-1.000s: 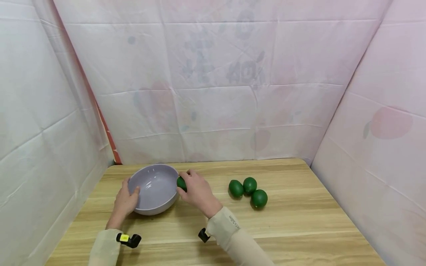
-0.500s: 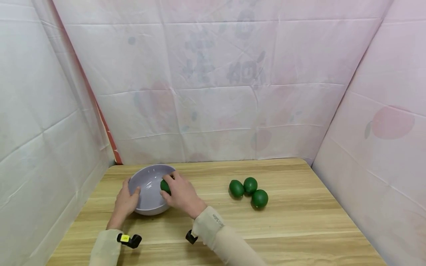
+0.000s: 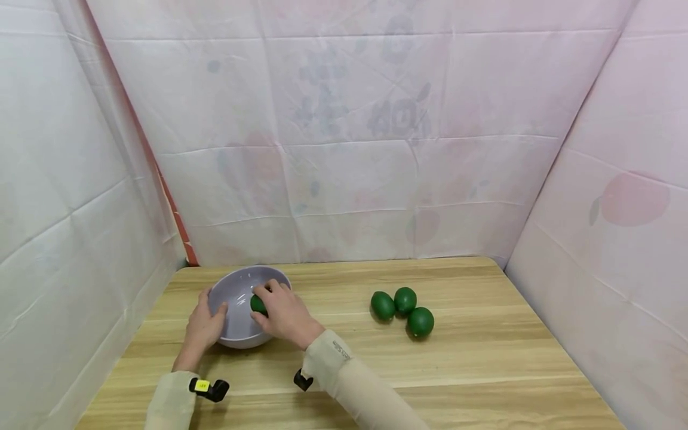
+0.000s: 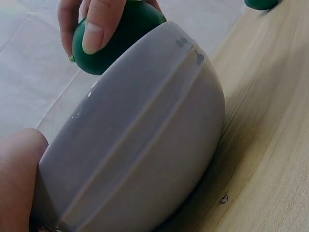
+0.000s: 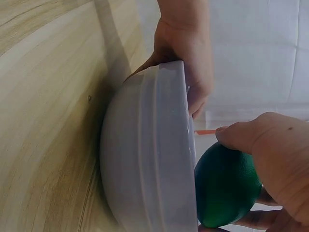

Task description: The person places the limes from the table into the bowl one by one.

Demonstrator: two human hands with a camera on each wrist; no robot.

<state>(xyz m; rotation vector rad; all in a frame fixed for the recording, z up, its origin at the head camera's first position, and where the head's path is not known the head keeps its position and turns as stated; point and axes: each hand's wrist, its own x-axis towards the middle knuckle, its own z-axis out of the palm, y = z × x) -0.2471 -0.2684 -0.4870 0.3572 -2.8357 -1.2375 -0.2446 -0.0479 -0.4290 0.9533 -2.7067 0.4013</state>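
Note:
A pale purple bowl stands on the left part of the wooden table. My left hand grips its left rim, thumb over the inner side and fingers outside. Over the bowl's opening, my right hand holds a green lime between thumb and fingers. In the right wrist view the lime is right at the rim level, its lower part hidden behind the bowl wall. The left wrist view shows the thumb and fingers around the lime above the rim.
Three more green limes lie grouped on the table, right of the bowl. Pale patterned cloth hangs behind the table and along both sides. Black wrist cameras sit on both sleeves.
My right hand has carried the lime leftward, from the bowl's right rim to over its inside. My left hand keeps its grip on the rim, and the three limes stay put.

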